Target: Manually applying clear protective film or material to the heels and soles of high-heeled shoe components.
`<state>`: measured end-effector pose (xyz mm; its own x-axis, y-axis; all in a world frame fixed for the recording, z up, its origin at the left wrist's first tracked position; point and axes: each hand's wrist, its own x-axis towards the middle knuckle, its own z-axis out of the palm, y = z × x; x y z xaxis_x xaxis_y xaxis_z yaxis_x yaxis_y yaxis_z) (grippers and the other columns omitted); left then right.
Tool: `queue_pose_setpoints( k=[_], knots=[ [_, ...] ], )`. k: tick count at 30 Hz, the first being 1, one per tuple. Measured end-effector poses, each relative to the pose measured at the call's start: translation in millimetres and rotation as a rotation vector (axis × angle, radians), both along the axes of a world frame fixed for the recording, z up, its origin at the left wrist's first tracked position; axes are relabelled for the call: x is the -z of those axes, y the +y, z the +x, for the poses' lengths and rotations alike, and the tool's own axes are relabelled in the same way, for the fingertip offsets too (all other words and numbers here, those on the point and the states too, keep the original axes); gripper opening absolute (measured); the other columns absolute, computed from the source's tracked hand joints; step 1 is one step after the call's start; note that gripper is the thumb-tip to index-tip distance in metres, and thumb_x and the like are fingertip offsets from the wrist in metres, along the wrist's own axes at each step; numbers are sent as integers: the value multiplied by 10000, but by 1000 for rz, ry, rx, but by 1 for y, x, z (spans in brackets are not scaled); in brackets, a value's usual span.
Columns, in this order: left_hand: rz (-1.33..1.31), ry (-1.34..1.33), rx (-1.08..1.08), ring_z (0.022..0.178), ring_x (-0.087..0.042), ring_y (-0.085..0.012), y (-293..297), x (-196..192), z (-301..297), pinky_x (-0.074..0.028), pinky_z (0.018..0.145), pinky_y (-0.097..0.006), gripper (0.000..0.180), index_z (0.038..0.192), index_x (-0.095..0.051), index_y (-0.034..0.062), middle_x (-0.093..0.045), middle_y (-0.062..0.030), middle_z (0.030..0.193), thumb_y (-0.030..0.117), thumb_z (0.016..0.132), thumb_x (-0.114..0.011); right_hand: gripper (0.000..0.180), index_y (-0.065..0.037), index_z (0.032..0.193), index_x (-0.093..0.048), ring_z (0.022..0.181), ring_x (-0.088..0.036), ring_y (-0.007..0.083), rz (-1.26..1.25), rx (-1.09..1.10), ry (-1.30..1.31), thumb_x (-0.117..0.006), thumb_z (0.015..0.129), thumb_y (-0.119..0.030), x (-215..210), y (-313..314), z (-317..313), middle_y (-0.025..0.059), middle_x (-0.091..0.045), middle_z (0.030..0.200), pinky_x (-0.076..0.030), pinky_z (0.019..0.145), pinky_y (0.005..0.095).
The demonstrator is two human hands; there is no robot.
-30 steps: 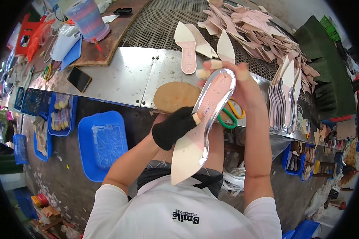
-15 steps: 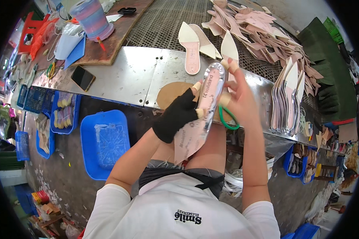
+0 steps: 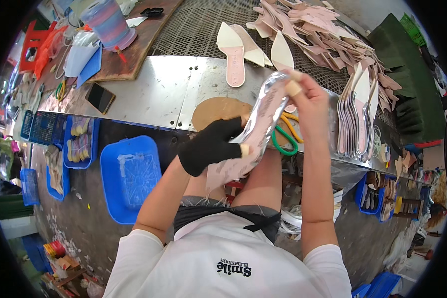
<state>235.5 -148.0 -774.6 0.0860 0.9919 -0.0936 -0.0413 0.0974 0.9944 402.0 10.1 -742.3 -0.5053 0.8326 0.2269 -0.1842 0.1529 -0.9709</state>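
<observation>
Two hands gripping insole, table edge close below.

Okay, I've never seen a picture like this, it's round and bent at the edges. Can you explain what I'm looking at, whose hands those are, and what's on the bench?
The camera sits on a person's head and looks down, so the edges curve. The two arms rising from below are that person's own. The left hand, in a black glove, and the bare right hand hold a long shiny silver insole piece between them over the lap. Ahead is a metal workbench with a heap of pink shoe insoles, one pink insole lying apart, green-handled scissors and a dark phone. A blue plastic tray sits below on the left.
</observation>
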Motion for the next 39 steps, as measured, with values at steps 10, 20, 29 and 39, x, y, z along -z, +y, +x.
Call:
queue_pose_setpoints(
  k=[10, 20, 29, 39],
  knots=[
    [338, 728, -159, 660, -599, -228, -6, -9, 10, -481, 673, -307, 320, 1069, -605, 4, -630, -179, 808, 149, 788, -659, 748, 13, 1283, -463, 778, -583, 172, 705, 331, -327, -799, 669, -250, -3, -42, -25, 142, -521, 1103, -482, 684, 266],
    [127, 219, -151, 701, -499, -62, -12, -17, 4, -450, 624, -261, 339, 1077, -604, -12, -608, -13, 793, 146, 785, -670, 911, 17, 1354, -397, 895, -519, 155, 708, 257, -394, -825, 602, -267, -18, -29, -25, 71, -507, 1051, -476, 726, 293],
    [-68, 159, -116, 702, -517, -49, -26, -18, -2, -448, 609, -239, 381, 1098, -596, -28, -623, -17, 830, 145, 776, -706, 235, 14, 875, -677, 518, -475, 60, 72, -36, -273, -678, 830, -217, -44, 22, -6, 6, -596, 627, -378, 473, 219],
    [-103, -11, -127, 786, -547, -51, -33, -22, -3, -476, 671, -238, 453, 1176, -570, -19, -637, -27, 917, 107, 766, -716, 171, -13, 865, -620, 536, -465, 18, 106, -132, -243, -615, 884, -183, -43, 14, -7, -35, -554, 650, -360, 471, 177]
  ],
)
